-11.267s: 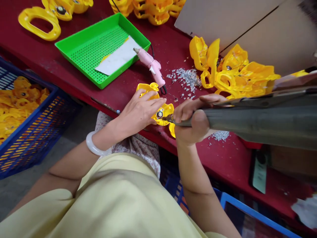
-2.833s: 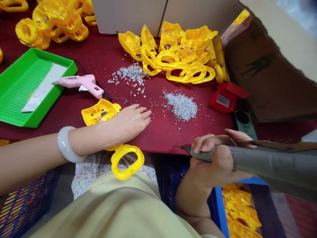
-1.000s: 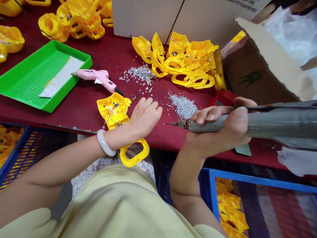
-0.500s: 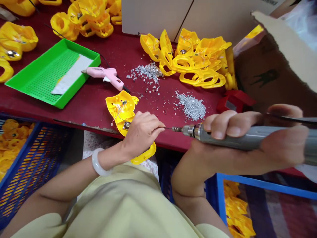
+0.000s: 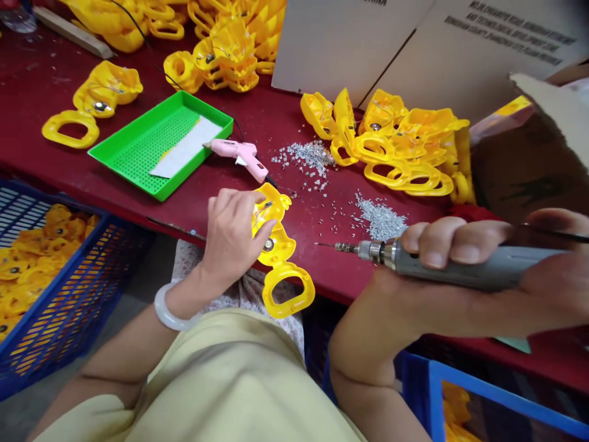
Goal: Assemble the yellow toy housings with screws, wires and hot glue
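My left hand [image 5: 234,236] grips the side of a yellow plastic shell [image 5: 276,245] at the table's front edge, thumb over its inside. Thin wires and a round metal part show in the shell, and its ring-shaped end [image 5: 306,299] juts out past the edge. In my right hand [image 5: 451,245] is a grey electric screwdriver [image 5: 469,265], fingers wrapped round its body. Its thin bit points left toward the shell, apart from it; I cannot make out a screw on the tip. Beyond the bit lies a pile of small screws [image 5: 381,218].
A pink glue gun [image 5: 242,156] rests against a green tray [image 5: 161,190]. Behind the screws are small clear pieces [image 5: 308,156] and stacked yellow shells [image 5: 405,141]. Cartons [image 5: 460,61] stand at the back. Blue crates [image 5: 69,307] with yellow parts flank me below the table.
My left hand has left the screwdriver's bit tip and now holds the yellow shell. The screwdriver stays in my right hand. The whole view has shifted, with more of the table's left showing.
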`<state>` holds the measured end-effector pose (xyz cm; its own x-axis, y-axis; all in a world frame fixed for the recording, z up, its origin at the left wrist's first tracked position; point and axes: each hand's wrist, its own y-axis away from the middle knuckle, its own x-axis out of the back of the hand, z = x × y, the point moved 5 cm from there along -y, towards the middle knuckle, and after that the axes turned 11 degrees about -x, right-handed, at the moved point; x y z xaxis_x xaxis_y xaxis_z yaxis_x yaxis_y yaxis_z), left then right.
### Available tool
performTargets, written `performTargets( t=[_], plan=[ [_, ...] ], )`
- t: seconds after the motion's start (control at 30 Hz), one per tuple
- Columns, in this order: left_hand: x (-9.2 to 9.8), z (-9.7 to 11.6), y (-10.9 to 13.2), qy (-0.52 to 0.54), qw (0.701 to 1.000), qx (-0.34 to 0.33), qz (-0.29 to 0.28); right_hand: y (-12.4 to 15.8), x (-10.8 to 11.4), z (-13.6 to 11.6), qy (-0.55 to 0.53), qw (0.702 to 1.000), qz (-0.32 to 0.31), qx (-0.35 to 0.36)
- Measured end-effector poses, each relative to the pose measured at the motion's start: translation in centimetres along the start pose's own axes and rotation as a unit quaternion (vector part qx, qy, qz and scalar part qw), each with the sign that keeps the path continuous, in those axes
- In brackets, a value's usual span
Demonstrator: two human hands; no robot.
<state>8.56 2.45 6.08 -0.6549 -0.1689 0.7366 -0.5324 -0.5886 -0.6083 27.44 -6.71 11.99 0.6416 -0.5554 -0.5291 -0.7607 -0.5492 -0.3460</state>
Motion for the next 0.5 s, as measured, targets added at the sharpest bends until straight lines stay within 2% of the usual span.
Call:
performTargets(
  t=[0.1,0.23,0.5],
  plan=[
    [-1.0,-1.1,-0.7,-0.060,0.997,0.004,-0.056,-0.2,-1.2,0.9,-0.010,1.000,-0.004,-0.018],
    [-2.6,-1.3,-1.1,-0.097,0.991,-0.017,-0.087,-0.5,-3.0,2.1,0.010,1.000,-0.005,-0.023],
    [-3.0,-1.8,-0.6,-0.081,0.995,0.013,-0.049,-0.6,-6.3,3.6,0.062,0.998,-0.002,-0.027]
  ],
)
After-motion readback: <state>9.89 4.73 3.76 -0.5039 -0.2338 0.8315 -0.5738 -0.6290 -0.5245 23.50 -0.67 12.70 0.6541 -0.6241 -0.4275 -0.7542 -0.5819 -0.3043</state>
